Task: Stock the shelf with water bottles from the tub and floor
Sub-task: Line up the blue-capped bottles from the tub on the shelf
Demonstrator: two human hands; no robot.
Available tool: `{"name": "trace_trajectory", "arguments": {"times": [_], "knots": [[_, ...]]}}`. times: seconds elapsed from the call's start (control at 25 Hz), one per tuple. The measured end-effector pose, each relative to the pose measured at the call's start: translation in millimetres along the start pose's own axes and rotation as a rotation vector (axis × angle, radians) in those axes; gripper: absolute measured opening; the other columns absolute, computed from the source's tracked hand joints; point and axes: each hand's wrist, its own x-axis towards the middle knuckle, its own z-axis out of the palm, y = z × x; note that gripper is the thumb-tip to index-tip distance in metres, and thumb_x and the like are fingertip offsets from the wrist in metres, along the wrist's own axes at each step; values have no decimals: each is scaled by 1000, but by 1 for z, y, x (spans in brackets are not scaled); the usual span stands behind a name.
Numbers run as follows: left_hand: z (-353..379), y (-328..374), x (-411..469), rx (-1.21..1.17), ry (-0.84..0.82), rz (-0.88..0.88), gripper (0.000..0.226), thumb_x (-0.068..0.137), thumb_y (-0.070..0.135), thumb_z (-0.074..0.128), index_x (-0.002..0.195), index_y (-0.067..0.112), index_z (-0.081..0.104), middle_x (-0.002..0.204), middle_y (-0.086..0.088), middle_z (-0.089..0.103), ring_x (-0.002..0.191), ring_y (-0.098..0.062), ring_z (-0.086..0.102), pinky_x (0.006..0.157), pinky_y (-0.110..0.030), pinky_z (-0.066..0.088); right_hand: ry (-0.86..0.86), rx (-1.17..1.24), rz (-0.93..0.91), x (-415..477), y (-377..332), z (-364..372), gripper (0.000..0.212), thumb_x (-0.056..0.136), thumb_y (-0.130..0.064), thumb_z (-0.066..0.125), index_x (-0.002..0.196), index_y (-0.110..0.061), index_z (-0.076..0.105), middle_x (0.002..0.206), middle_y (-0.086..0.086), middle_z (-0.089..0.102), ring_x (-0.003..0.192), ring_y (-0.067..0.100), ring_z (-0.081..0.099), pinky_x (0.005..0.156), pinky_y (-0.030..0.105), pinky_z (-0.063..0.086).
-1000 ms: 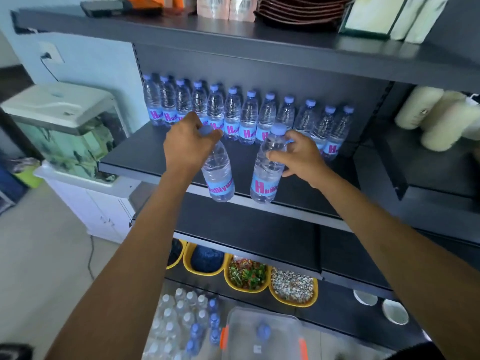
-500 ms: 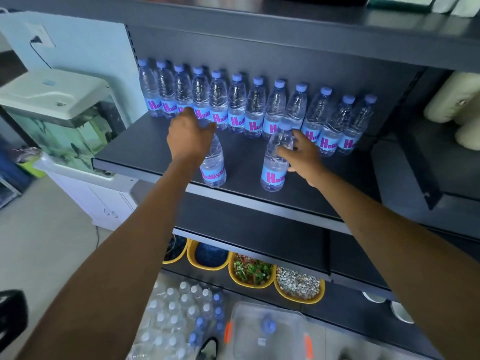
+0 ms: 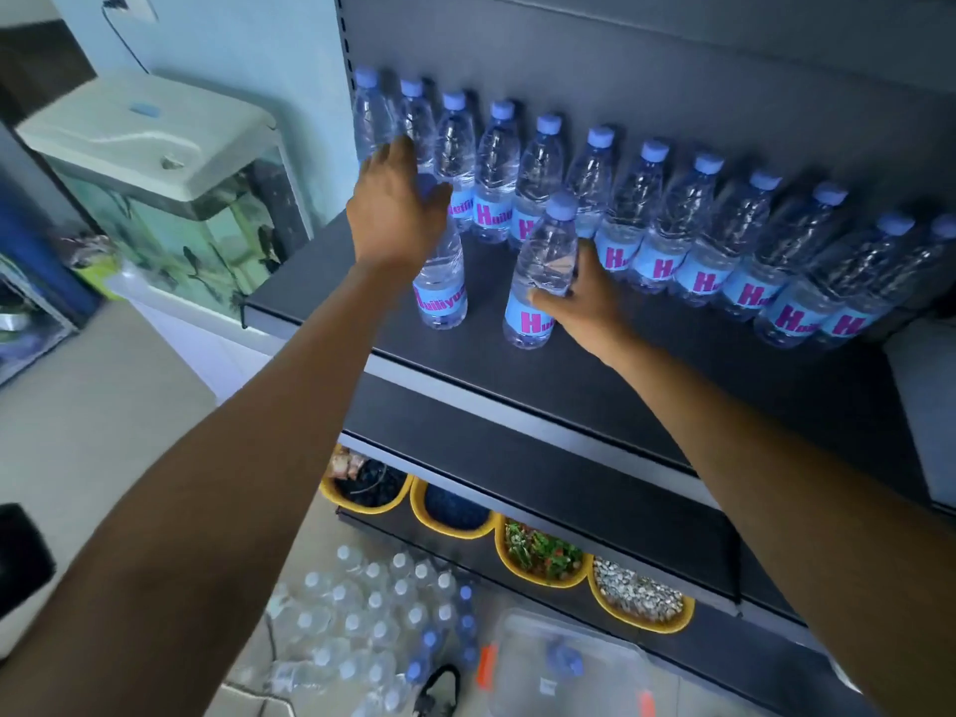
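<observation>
1. Now both bottles stand upright on the shelf (image 3: 569,375); a second ago they hung in the air over its front edge.
2. Over the last half second they have slid further in, closer to the back row (image 3: 646,214), though a gap remains.
3. The left grip (image 3: 396,209) is curled over the top of the left bottle (image 3: 441,292) and holds it from above; the cap is hidden.
4. The right grip (image 3: 579,297) wraps the right bottle (image 3: 540,271) at mid-body, thumb in front.
5. This placing looks nearly done: probably a last push towards the row, then letting go.
6. Plenty of stock is left. The floor bottles (image 3: 383,613) sit clustered below, and the tub (image 3: 569,664) beside them seems to hold at least one.
</observation>
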Motion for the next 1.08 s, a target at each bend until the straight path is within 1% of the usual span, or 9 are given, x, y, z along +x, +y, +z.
{"name": "trace_trajectory", "arguments": {"times": [0.12,0.32,0.4,0.48,0.56,0.68,0.76,0.88,1.08], "knots": [[0,-27,26,34,-7,36,35,87,31,63,109,4,55,113,-16,62,103,-39,56,68,-38,35,5,-47,-40,32,-9,40,60,85,-1,76,137,0,46,129,8,65,116,19,63,100,27,51],[7,-67,58,20,-20,22,49,85,45,67,113,7,54,111,-11,61,101,-35,58,67,-37,37,-27,-26,-53,80,-21,107,60,88,-9,73,140,-6,44,132,9,65,121,23,63,107,44,48],[14,-80,55,-58,-40,-2,60,82,58,66,116,10,53,108,-5,62,96,-30,59,67,-35,38,-16,-49,-46,97,-23,121,64,87,-15,74,143,-10,42,133,6,65,120,23,63,104,41,50],[24,-100,42,-219,-139,-23,67,78,62,67,122,14,49,107,6,65,90,-19,61,70,-32,41,-8,-85,-46,110,-21,131,67,86,-20,75,143,-12,41,130,0,65,111,16,63,91,27,51],[34,-128,24,-419,-326,-96,74,74,54,76,132,20,46,114,12,67,96,-11,65,80,-30,48,25,-116,-57,118,-15,141,65,83,-18,76,139,-9,43,122,-3,65,99,11,60,79,17,48],[52,-166,5,-429,-557,-159,92,62,52,80,140,20,42,123,8,65,106,-15,66,94,-35,53,33,-67,-25,122,1,162,68,79,-9,81,136,-2,43,130,10,64,114,23,63,100,36,51],[61,-177,5,-374,-555,-156,92,61,57,77,138,19,45,123,5,67,106,-17,67,95,-40,55,38,13,5,119,15,175,68,78,-6,85,131,-1,43,128,12,64,116,26,66,101,46,53],[73,-185,18,-391,-462,-200,85,63,63,75,132,24,45,116,12,68,99,-9,68,87,-34,57,110,44,22,126,29,191,56,81,-6,81,123,-7,44,118,1,66,107,17,69,94,48,57],[99,-196,55,-413,-279,-356,67,76,36,84,125,14,45,121,-9,65,107,-25,65,92,-45,55,147,-88,38,151,32,205,59,89,-11,70,141,-3,44,136,16,58,124,37,56,105,52,47]]}}
